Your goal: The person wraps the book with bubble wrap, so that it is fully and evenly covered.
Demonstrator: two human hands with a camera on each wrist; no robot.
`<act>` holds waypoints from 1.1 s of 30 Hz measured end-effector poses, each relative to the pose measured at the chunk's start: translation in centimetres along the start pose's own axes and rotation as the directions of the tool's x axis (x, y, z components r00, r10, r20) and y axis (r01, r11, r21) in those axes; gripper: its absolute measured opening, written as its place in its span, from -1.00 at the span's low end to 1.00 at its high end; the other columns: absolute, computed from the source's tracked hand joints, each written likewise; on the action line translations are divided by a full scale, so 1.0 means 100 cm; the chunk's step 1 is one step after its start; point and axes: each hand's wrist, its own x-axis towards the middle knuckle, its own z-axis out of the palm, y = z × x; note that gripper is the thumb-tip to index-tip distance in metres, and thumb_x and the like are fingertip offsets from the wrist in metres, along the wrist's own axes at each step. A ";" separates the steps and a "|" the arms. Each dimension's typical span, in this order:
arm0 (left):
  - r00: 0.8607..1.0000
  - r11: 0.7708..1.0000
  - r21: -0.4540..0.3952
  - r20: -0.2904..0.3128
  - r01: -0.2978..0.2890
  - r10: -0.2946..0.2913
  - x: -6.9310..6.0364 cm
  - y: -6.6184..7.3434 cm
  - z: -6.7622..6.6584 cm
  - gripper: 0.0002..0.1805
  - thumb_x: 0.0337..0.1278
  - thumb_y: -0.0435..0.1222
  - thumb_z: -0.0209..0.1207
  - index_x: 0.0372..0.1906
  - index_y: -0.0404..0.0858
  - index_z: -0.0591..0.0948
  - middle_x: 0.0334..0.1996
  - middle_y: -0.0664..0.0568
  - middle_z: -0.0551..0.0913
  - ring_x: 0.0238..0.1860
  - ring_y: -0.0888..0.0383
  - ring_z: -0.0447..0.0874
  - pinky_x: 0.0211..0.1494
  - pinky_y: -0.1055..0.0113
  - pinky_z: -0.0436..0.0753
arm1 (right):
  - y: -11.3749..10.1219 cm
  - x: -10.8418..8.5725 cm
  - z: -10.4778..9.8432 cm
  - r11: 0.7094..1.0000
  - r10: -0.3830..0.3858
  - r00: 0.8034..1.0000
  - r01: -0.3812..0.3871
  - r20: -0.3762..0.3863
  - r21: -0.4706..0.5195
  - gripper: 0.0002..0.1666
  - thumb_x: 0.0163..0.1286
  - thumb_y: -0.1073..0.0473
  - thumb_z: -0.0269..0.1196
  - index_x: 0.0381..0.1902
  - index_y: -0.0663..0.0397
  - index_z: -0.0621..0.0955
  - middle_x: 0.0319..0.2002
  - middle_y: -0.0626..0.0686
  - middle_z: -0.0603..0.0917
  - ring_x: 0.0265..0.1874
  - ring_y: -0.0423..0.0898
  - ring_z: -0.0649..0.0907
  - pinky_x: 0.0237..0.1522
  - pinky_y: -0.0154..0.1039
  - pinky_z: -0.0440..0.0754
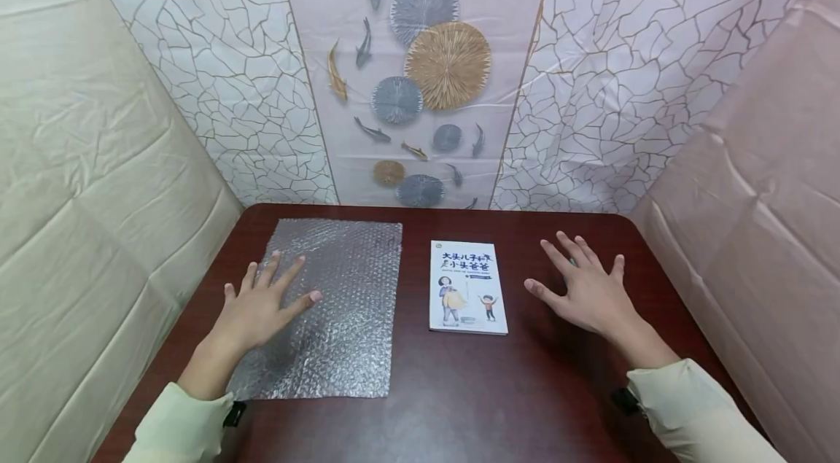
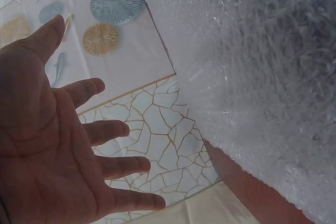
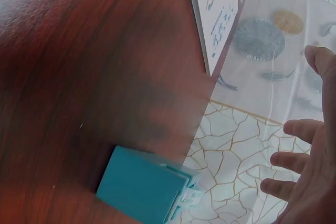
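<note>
A sheet of clear bubble wrap (image 1: 348,302) lies flat on the left part of the table. My left hand (image 1: 259,310) hovers above its left side, fingers spread and holding nothing; the left wrist view also has this hand (image 2: 58,145) apart from the bubble wrap (image 2: 252,66). Right of the sheet lies a thin white book (image 1: 469,288), its cover printed with blue Chinese characters and two cartoon figures. My right hand (image 1: 587,295) is spread in the air to the right of the book. Beneath it stands a small teal box (image 3: 142,184), mostly hidden by the hand in the head view.
The dark red wooden table (image 1: 459,390) has rounded far corners. Behind it hangs a patterned cloth (image 1: 420,84) with fish and round leaves. Pale quilted cloth walls (image 1: 85,193) rise on the left and right sides, close to the table's edges.
</note>
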 end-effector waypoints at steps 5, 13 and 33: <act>1.000 1.000 0.009 0.015 0.008 -0.009 -0.004 -0.003 0.004 0.04 0.53 0.50 -0.09 0.83 0.00 0.09 0.78 -0.47 -0.12 0.68 -0.77 -0.20 0.45 -0.86 -0.07 | -0.011 0.009 0.001 0.999 -0.032 0.999 0.032 -0.005 -0.003 0.17 0.49 -0.69 0.11 0.78 -0.15 0.27 0.80 0.19 0.15 0.78 0.35 0.11 0.47 0.86 -0.23; 0.999 1.000 -0.002 0.022 0.024 -0.024 -0.011 -0.007 0.013 0.07 0.52 0.51 -0.12 0.83 -0.05 0.09 0.77 -0.49 -0.11 0.62 -0.84 -0.12 0.41 -0.87 0.05 | -0.031 0.029 0.004 0.995 -0.101 0.995 0.100 -0.025 -0.006 0.11 0.52 -0.60 0.17 0.79 -0.19 0.26 0.79 0.16 0.19 0.77 0.33 0.15 0.49 0.84 -0.17; 0.989 0.993 -0.046 0.102 0.111 -0.106 -0.035 -0.012 0.034 0.02 0.57 0.42 -0.02 0.82 -0.11 0.11 0.74 -0.55 -0.04 0.58 -0.89 -0.07 0.29 -0.91 0.18 | -0.073 0.062 0.035 0.961 -0.261 0.964 0.255 0.052 0.108 0.07 0.51 -0.47 0.30 0.80 -0.25 0.25 0.80 0.06 0.21 0.81 0.21 0.11 0.59 0.74 -0.26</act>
